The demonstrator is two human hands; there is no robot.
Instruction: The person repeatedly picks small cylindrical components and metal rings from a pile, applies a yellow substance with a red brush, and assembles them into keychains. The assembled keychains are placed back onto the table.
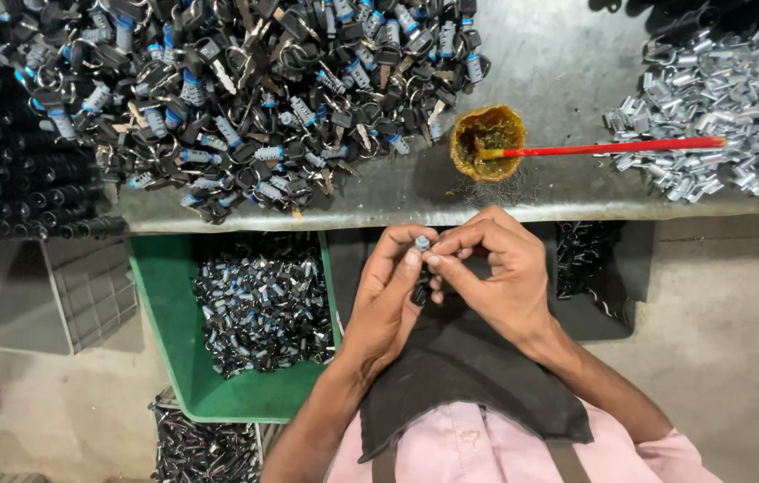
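My left hand [386, 300] and my right hand [491, 273] meet just below the edge of the metal bench [558, 72], over a dark cloth [469, 367] on my lap. Between the fingertips of both hands sits a small lock cylinder [421, 243] with a grey-blue cap; a black key part [420, 291] hangs beneath it inside my left palm. My right thumb and forefinger pinch the top of the cylinder, while my left fingers wrap its body.
A large heap of black keys and blue-capped cylinders [236, 98] covers the bench's left. A small pot of amber grease [487, 139] holds a red-handled brush [612, 148]. Silver metal clips [719, 107] are piled at right. A green crate [165, 286] of finished cylinders stands below left.
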